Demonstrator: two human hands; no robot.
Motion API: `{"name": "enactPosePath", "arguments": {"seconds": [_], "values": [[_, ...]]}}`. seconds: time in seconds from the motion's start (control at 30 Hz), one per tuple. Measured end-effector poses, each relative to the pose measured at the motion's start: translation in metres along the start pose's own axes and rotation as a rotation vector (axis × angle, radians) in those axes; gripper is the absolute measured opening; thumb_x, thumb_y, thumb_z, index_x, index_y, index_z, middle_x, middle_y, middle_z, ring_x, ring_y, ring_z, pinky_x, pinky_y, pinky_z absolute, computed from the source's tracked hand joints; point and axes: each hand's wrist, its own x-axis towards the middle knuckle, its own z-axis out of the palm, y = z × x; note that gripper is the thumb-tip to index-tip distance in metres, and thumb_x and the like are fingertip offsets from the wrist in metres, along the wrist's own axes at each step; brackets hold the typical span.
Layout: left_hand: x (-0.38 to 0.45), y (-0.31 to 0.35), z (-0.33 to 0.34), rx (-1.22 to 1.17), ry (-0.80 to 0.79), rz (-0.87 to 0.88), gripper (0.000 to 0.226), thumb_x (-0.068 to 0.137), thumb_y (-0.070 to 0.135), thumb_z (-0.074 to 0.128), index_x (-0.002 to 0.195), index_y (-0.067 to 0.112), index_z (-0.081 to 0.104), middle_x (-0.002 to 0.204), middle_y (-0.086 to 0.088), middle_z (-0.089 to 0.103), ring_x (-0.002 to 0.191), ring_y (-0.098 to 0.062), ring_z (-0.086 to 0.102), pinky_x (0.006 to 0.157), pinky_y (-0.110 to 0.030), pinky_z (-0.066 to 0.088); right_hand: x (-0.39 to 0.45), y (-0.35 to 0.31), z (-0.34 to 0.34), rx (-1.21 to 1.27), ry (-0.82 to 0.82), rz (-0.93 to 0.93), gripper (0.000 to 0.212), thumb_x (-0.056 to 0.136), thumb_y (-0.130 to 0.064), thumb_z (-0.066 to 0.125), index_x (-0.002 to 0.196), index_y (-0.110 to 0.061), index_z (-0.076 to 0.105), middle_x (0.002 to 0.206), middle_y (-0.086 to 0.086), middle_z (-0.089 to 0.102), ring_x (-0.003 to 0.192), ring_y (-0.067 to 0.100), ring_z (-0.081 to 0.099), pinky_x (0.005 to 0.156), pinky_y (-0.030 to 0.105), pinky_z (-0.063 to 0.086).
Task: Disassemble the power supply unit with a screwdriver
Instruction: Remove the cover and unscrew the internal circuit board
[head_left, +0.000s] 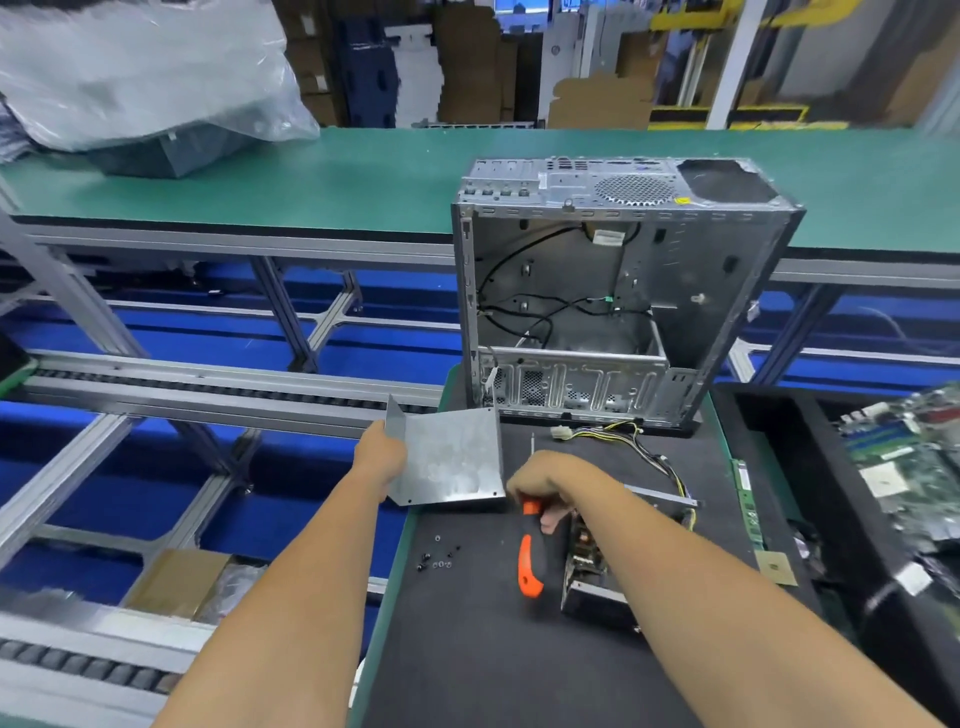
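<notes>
Orange/blk screwdriver (530, 566) (grey cover (452, 457))

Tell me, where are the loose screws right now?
The screws lie on the black mat, left of the orange-handled screwdriver and below the metal cover.

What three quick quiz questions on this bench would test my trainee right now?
1. True or false: the metal cover is off the power supply.
2. Which hand holds the screwdriver? A left hand; B right hand.
3. Fill in: the loose screws lie on the black ____.

Key: 1 true, the left hand holds it beside the open unit. 2 B. 3 mat.
</notes>
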Motion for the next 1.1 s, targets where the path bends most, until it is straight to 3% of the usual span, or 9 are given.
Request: {"name": "enactPosePath", "arguments": {"seconds": [0.23, 0.37, 0.47, 0.57, 0.7, 0.77, 0.87, 1.0, 1.1], "values": [[-0.011, 0.008, 0.022, 0.096, -0.069, 0.067, 0.026, 0.095, 0.014, 0.039, 0.117, 0.014, 0.054, 0.116, -0.011, 0.057, 0.102, -0.034, 0.055, 0.089, -0.049, 0.051, -0.018, 0.029, -0.02, 0.151, 0.083, -0.039, 0.015, 0.086, -0.004, 0.054, 0.072, -0.009, 0.053, 0.064, 0.008, 0.062, 0.034, 0.013, 0.059, 0.035, 0.022, 0.049], [-0.011, 0.006, 0.033, 0.145, -0.081, 0.089, 0.023, 0.096, 0.019, 0.043, 0.111, 0.009, 0.057, 0.112, -0.013, 0.061, 0.101, -0.036, 0.056, 0.09, -0.051, 0.051, -0.025, 0.032, -0.024, 0.057, 0.014, -0.018, 0.019, 0.085, 0.004, 0.053, 0.068, -0.002, 0.058, 0.046, 0.008, 0.062, 0.056, 0.022, 0.068, 0.039, 0.021, 0.051], [-0.008, 0.005, 0.041, 0.173, -0.091, 0.098, 0.027, 0.095, 0.013, 0.04, 0.115, 0.01, 0.058, 0.11, -0.014, 0.062, 0.101, -0.037, 0.056, 0.089, -0.049, 0.051, -0.029, 0.035, -0.028, 0.079, 0.093, -0.05, 0.018, 0.083, 0.005, 0.051, 0.067, -0.003, 0.056, 0.06, 0.013, 0.061, 0.052, 0.028, 0.069, 0.039, 0.024, 0.051], [-0.007, 0.003, 0.049, 0.212, -0.092, 0.103, 0.022, 0.095, 0.012, 0.044, 0.11, 0.007, 0.059, 0.107, -0.014, 0.062, 0.096, -0.035, 0.057, 0.082, -0.043, 0.051, -0.034, 0.04, -0.031, 0.155, 0.136, -0.031, 0.012, 0.087, -0.002, 0.043, 0.082, -0.001, 0.054, 0.069, 0.022, 0.063, 0.044, 0.029, 0.062, 0.05, 0.03, 0.052], [-0.003, -0.003, 0.056, 0.284, -0.067, 0.115, 0.028, 0.094, 0.013, 0.044, 0.115, 0.004, 0.058, 0.112, -0.015, 0.06, 0.097, -0.033, 0.055, 0.075, -0.039, 0.047, -0.035, 0.051, -0.035, 0.228, 0.179, 0.0, 0.022, 0.093, -0.005, 0.031, 0.076, -0.008, 0.045, 0.059, 0.019, 0.053, 0.037, 0.023, 0.053, 0.04, 0.024, 0.042], [-0.002, -0.003, 0.057, 0.287, -0.047, 0.124, 0.028, 0.093, 0.013, 0.043, 0.115, 0.002, 0.058, 0.112, -0.018, 0.06, 0.093, -0.033, 0.054, 0.075, -0.038, 0.046, -0.037, 0.057, -0.036, 0.26, 0.174, 0.008, 0.022, 0.094, -0.005, 0.03, 0.08, -0.007, 0.046, 0.065, 0.02, 0.053, 0.041, 0.024, 0.052, 0.042, 0.027, 0.044], [-0.01, 0.005, 0.06, 0.185, 0.039, 0.122, 0.026, 0.092, 0.016, 0.049, 0.113, 0.004, 0.057, 0.111, -0.016, 0.062, 0.096, -0.031, 0.054, 0.08, -0.038, 0.045, -0.037, 0.062, -0.037, 0.328, 0.175, 0.012, 0.022, 0.097, -0.006, 0.03, 0.086, -0.001, 0.048, 0.078, 0.022, 0.062, 0.056, 0.029, 0.063, 0.058, 0.035, 0.056], [-0.034, 0.036, 0.064, 0.239, 0.298, 0.39, 0.018, 0.086, 0.006, 0.052, 0.101, 0.012, 0.06, 0.103, -0.008, 0.063, 0.094, -0.026, 0.055, 0.077, -0.037, 0.046, -0.042, 0.061, -0.043, 0.41, 0.255, -0.051, 0.026, 0.099, -0.005, 0.031, 0.075, -0.007, 0.042, 0.076, 0.017, 0.065, 0.057, 0.026, 0.061, 0.051, 0.027, 0.048], [-0.052, 0.058, 0.079, 0.306, 0.116, 0.59, 0.02, 0.088, 0.006, 0.048, 0.09, 0.022, 0.059, 0.096, -0.003, 0.063, 0.088, -0.021, 0.057, 0.077, -0.036, 0.049, -0.044, 0.061, -0.052, 0.411, 0.369, -0.11, 0.031, 0.101, -0.008, 0.035, 0.07, -0.012, 0.04, 0.073, 0.01, 0.055, 0.051, 0.018, 0.052, 0.05, 0.026, 0.047]]}}
